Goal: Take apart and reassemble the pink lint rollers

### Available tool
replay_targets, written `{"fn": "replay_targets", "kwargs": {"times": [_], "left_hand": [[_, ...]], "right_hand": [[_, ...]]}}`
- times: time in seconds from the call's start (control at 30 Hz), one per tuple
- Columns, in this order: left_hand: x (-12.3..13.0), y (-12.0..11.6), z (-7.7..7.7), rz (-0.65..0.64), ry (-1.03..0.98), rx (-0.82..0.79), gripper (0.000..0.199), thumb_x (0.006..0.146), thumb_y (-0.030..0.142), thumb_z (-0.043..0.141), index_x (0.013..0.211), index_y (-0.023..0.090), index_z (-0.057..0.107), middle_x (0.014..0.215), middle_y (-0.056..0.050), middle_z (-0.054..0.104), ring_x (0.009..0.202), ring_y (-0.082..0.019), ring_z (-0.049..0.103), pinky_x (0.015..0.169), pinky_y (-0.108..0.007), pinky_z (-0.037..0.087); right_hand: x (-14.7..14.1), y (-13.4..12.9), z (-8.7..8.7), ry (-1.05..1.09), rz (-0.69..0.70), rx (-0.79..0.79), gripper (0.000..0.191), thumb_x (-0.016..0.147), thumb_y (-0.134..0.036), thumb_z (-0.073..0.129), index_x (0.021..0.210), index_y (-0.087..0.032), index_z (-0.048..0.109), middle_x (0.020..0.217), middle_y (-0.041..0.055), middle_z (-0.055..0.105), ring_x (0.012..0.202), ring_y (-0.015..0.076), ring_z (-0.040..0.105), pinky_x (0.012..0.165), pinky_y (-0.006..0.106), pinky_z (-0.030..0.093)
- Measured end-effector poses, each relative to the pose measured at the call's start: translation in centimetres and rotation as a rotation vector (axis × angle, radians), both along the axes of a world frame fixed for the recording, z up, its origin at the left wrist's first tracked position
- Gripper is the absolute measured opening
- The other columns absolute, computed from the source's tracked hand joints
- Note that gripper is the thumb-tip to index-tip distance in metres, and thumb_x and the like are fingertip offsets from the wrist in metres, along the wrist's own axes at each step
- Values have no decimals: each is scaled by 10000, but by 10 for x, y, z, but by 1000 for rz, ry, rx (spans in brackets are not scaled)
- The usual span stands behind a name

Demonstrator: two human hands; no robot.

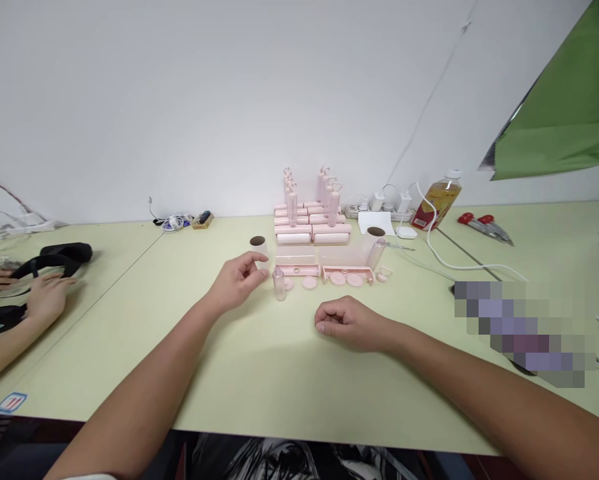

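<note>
My left hand (pixel 238 281) hovers beside a clear pink tube (pixel 279 284), fingers apart and holding nothing I can see. A white paper roll (pixel 258 245) stands just behind its fingertips. My right hand (pixel 352 323) rests on the table with its fingers curled in, and nothing shows in it. Between and beyond the hands lie two open pink cases (pixel 297 269) (pixel 348 275). Round pink discs (pixel 309 283) lie by and in them. A second paper roll (pixel 376 233) and a tilted clear tube (pixel 376 253) are at the right case, near a small pink piece (pixel 383 273).
Pink lint rollers (pixel 293 233) and upright pink handles (pixel 333 205) stand in rows at the back. A bottle (pixel 438 200), cables, a power strip (pixel 352 212) and red-handled pliers (pixel 485 227) are right. Another person's hands (pixel 47 298) touch black straps (pixel 67 253) at left.
</note>
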State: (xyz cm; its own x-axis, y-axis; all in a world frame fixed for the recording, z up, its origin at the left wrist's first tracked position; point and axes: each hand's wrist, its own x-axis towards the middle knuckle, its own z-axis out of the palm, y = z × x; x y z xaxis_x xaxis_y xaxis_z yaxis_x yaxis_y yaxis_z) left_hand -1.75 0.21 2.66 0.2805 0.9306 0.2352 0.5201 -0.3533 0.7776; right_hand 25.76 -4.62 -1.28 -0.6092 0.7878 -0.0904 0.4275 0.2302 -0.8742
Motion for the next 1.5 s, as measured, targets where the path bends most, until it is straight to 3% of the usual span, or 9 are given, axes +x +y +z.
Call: {"fn": "replay_targets", "kwargs": {"times": [0.07,0.17,0.37,0.57,0.9,1.1,1.23,1.37,1.5], "left_hand": [[9,-7,-2,-117,-11,-41,462,789,453,624,1172,202,560,612,68,424,545,-97,398,531,-213,336],[20,-10,-10,-147,16,-60,506,750,478,674,1170,216,571,592,79,397,538,-93,376,517,-207,312],[13,-1,-15,-15,-28,4,313,778,475,639,888,182,626,580,65,390,536,-85,361,529,-208,324],[1,13,-17,125,-128,39,330,738,466,683,888,179,625,633,42,480,560,-90,410,548,-218,362],[1,26,-30,145,-90,39,348,734,462,680,924,172,647,638,39,516,583,-99,451,589,-229,380],[-4,25,-26,158,-26,78,406,755,482,668,1044,199,638,652,42,541,581,-103,479,586,-221,390],[-8,23,-20,203,31,166,413,870,506,506,1133,201,595,618,43,510,579,-121,489,591,-231,386],[-10,25,-17,229,190,241,456,938,385,371,1362,236,448,651,26,543,616,-154,526,619,-255,385],[-11,30,-20,208,355,195,483,934,313,351,1410,261,411,691,3,589,602,-171,533,601,-269,365]], "right_hand": [[0,0,0,5,-1,-2,205,851,-354,569,805,-165,634,633,-26,515,572,102,427,520,217,329],[0,1,0,10,-1,5,198,845,-350,575,805,-166,634,625,-32,506,564,99,418,517,218,324],[0,1,-1,14,-6,-12,199,843,-347,571,794,-164,628,621,-34,498,556,96,409,515,219,322],[1,1,-2,8,-8,-1,201,847,-349,562,797,-167,632,632,-25,512,563,99,421,512,217,322],[1,2,-3,3,-7,3,191,839,-344,573,802,-169,638,633,-26,521,567,103,427,519,223,326],[1,1,-2,-6,-4,-1,197,847,-350,565,811,-169,636,639,-25,526,572,104,433,521,221,329],[1,1,-1,-4,-3,4,201,844,-351,566,810,-166,638,649,-19,541,576,104,442,522,220,333],[0,1,-1,-6,-4,7,199,840,-349,568,810,-167,642,657,-14,553,582,107,450,526,221,339],[0,1,-1,-8,-12,-3,181,841,-334,569,808,-170,640,653,-19,551,573,103,443,520,220,331]]}}
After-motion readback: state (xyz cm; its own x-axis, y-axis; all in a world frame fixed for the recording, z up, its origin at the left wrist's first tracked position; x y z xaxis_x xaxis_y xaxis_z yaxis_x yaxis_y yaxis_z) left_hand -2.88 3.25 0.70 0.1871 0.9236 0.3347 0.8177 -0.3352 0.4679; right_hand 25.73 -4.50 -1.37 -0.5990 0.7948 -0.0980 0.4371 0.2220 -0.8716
